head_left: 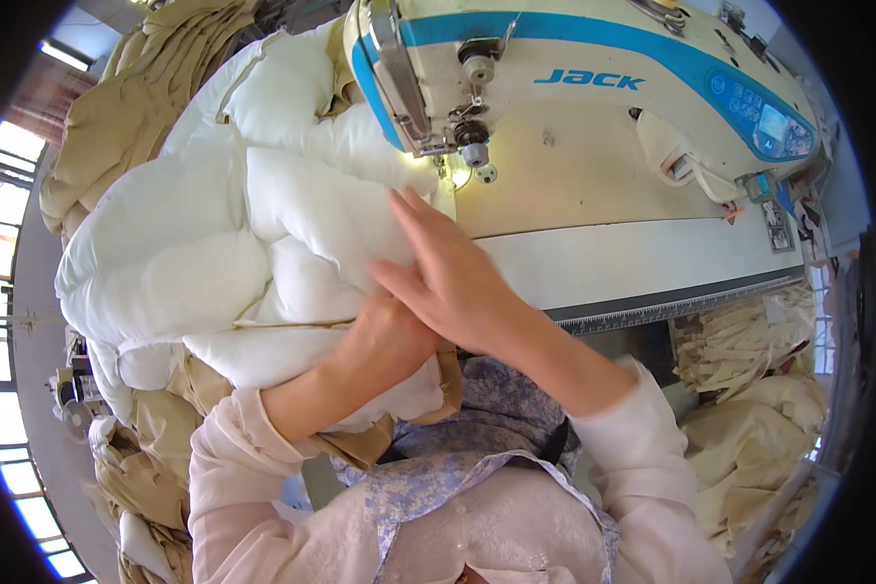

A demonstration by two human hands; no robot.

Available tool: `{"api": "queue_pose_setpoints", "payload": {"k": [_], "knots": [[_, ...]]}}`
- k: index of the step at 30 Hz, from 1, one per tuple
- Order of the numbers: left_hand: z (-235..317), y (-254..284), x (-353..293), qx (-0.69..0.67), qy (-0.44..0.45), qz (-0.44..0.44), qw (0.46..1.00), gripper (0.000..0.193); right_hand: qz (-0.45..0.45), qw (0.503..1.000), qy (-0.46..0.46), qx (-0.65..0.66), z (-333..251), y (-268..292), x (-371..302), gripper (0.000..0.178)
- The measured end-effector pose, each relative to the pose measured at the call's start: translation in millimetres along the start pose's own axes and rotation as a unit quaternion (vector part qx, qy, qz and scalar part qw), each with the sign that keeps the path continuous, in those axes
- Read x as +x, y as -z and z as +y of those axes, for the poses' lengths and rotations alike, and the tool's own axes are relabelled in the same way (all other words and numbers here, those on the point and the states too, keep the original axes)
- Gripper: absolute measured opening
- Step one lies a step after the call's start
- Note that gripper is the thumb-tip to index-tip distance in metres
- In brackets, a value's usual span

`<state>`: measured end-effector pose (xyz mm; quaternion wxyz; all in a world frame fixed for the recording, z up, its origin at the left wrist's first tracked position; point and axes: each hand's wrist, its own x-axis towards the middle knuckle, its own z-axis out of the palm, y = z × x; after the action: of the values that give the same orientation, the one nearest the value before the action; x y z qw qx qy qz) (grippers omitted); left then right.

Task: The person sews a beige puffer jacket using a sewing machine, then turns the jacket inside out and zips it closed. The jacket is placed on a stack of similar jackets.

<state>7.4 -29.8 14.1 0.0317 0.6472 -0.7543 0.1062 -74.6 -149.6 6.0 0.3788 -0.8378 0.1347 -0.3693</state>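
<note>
A puffy white quilted piece with tan fabric along its edges lies under and to the left of the sewing machine. One part of it reaches the lit needle area. My right hand is over the near right part of the quilted piece, fingers stretched out and thumb apart, with nothing in them. Crossing beneath it, my left hand rests on the white padding by the near edge. Its fingers are hidden behind my right hand, so their hold cannot be told.
A ruler strip runs along the table's front edge. Tan fabric pieces are heaped at the far left, with more tan fabric at the near left. At the right hang bundled cream fabric pieces. A control panel glows on the machine.
</note>
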Motion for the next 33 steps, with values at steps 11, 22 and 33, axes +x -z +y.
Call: {"api": "queue_pose_setpoints", "payload": {"k": [11, 22, 33], "knots": [[-25, 23, 12, -0.273, 0.104, 0.048, 0.955, 0.011, 0.008, 0.996, 0.073, 0.050, 32, 55, -34, 0.024], [-25, 20, 16, -0.274, 0.098, 0.026, 0.956, 0.008, -0.009, 0.972, -0.044, -0.232, 88, 19, 54, 0.030], [-34, 25, 9, -0.359, 0.131, 0.066, 0.922, 0.005, 0.069, 0.968, 0.000, -0.243, 80, 84, 5, 0.044]]}}
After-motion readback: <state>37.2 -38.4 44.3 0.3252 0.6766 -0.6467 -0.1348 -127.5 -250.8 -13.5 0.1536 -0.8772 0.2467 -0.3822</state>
